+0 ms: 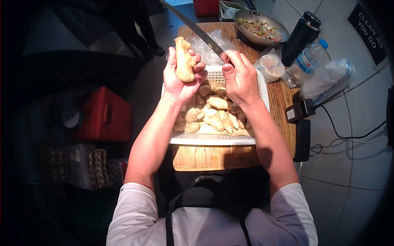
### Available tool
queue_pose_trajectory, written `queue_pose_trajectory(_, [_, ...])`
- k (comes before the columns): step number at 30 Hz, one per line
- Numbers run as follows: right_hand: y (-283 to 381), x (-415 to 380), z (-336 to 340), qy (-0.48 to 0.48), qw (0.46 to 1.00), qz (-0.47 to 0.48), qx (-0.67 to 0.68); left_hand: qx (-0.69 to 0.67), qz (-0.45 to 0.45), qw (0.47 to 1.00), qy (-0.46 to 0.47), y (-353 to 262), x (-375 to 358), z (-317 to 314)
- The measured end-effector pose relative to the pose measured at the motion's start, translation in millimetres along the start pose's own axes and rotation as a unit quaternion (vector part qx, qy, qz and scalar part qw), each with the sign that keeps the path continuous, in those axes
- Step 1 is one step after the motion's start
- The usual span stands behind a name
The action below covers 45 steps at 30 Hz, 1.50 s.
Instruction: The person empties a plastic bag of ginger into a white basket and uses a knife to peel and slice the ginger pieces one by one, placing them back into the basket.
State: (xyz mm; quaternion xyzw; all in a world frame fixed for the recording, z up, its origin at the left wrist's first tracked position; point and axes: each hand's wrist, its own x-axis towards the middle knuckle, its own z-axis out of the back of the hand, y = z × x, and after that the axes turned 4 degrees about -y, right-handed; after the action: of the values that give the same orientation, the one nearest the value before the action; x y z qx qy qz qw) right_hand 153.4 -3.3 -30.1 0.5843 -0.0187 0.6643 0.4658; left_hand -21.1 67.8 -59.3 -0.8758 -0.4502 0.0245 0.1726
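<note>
In my left hand (176,80) is a piece of ginger root (185,61), pale and mostly smooth, held up with the fingers curled round its right side. My right hand (243,80) grips a long knife (201,33); its blade slants up and to the left, and the handle is hidden in my fist. The blade stands apart from the ginger. Below both hands sits a white plastic basket (213,140) with several more pieces of ginger (215,117) in it, lying on a brownish liner.
The basket rests on a wooden table (201,158). Behind it lies a clear plastic bag (215,43). To the right stand a pan of food (262,30), a wrapped bowl (271,65), a dark flask (301,39) and a water bottle (305,63). A red box (104,117) is at left; a person's legs (141,24) show behind.
</note>
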Motion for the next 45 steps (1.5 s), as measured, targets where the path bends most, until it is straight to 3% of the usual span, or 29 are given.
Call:
queue_pose_trajectory(4, [1.2,-2.5,-3.7,0.023,1.0,0.014,-0.009,0.041,-0.008,0.999,-0.026,2.7,-1.5,-0.8])
queue_pose_trajectory(10, [-1.1,-13.2,-9.8,0.05,0.997,0.04,-0.045,-0.004,-0.009,0.988,-0.154,10.9,-10.1,-1.9])
queue_pose_trajectory(15, [6.0,-13.5,-10.8,0.075,0.992,0.046,-0.094,-0.038,0.017,0.999,0.009,2.9,2.1,14.8])
queue_pose_trajectory(16, [3.5,-13.7,-12.5,0.071,0.991,0.064,-0.096,-0.046,0.006,0.999,-0.025,1.1,4.1,17.6])
queue_pose_trajectory(19, [9.3,-16.7,-13.1,0.088,0.989,0.071,-0.097,-0.016,0.003,0.999,0.047,-0.2,9.1,19.9])
queue_pose_trajectory(20, [12.7,-17.0,-11.8,0.102,0.986,0.076,-0.104,-0.02,-0.014,1.0,0.017,0.9,9.0,21.8])
queue_pose_trajectory(22, [12.9,-20.3,-17.3,0.093,0.984,0.103,-0.113,-0.06,0.02,0.995,0.081,-1.9,14.2,27.2])
queue_pose_trajectory(24, [14.5,-22.5,-19.9,0.08,0.983,0.131,-0.097,-0.054,-0.017,0.998,0.028,-1.6,15.7,25.8])
queue_pose_trajectory(29, [11.8,-16.5,-16.0,0.077,0.987,0.078,-0.119,0.074,-0.124,0.987,-0.065,-13.3,13.3,12.1])
queue_pose_trajectory(30, [8.2,-13.0,-13.4,0.067,0.988,0.066,-0.125,0.038,-0.154,0.982,-0.104,-18.8,20.2,29.0])
queue_pose_trajectory(32, [0.5,-8.3,-9.5,0.075,0.989,0.044,-0.116,0.056,-0.125,0.979,-0.153,-14.7,7.4,6.6])
queue_pose_trajectory(34, [-1.0,-9.1,-9.4,0.067,0.992,0.034,-0.098,0.018,-0.073,0.997,-0.031,-15.7,8.6,23.2])
queue_pose_trajectory(36, [-2.6,-11.9,-14.0,0.086,0.992,0.045,-0.081,-0.024,-0.057,0.992,-0.11,-8.9,5.7,17.3])
queue_pose_trajectory(37, [1.8,-14.9,-15.1,0.098,0.991,0.039,-0.081,-0.024,-0.08,0.992,-0.095,-2.3,9.4,17.0])
queue_pose_trajectory(38, [5.8,-17.8,-16.0,0.112,0.99,0.032,-0.082,-0.003,-0.105,0.991,-0.078,4.9,12.1,17.4])
queue_pose_trajectory(40, [15.1,-19.8,-17.1,0.141,0.986,0.037,-0.082,0.077,-0.151,0.971,-0.169,11.4,14.9,15.6])
queue_pose_trajectory(45, [20.9,-28.9,-29.1,0.154,0.981,0.049,-0.104,0.022,-0.096,0.982,-0.162,12.7,1.4,4.9])
